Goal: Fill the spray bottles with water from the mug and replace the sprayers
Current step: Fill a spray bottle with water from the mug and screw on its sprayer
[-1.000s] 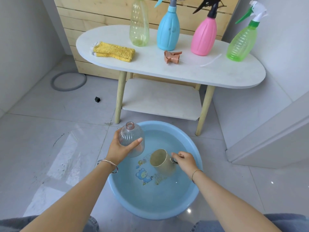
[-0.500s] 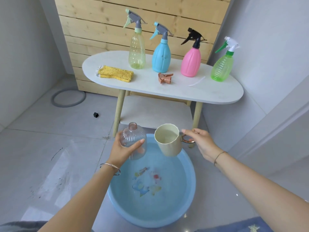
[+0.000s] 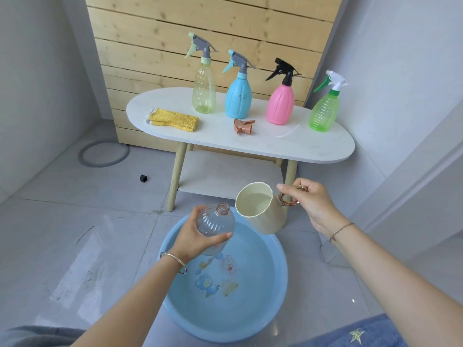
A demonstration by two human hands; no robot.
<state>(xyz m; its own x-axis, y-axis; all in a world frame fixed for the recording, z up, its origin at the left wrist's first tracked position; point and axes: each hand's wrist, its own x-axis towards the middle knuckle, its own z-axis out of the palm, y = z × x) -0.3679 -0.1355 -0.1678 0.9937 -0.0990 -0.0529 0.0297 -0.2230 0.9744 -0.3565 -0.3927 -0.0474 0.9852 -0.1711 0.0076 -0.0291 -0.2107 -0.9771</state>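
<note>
My left hand (image 3: pixel 195 236) grips a clear ribbed bottle (image 3: pixel 216 224) with no sprayer, tilted with its open neck up and to the right, above the blue basin (image 3: pixel 280 284). My right hand (image 3: pixel 309 202) holds the cream mug (image 3: pixel 260 209) by its copper handle; the mug holds water and tilts toward the bottle's neck, its rim just right of it. A copper sprayer head (image 3: pixel 242 126) lies on the white table (image 3: pixel 313 149), with a thin clear tube (image 3: pixel 287 131) to its right.
On the table stand a yellow-green (image 3: pixel 203 96), a blue (image 3: pixel 238 98), a pink (image 3: pixel 280 103) and a green spray bottle (image 3: pixel 324 111), all with sprayers on. A yellow cloth (image 3: pixel 174 120) lies at the left. The basin holds water. A wall corner stands to the right.
My right hand lifted the mug out of the basin's water and brought it up beside the bottle's neck. My left hand tilted the bottle toward the mug.
</note>
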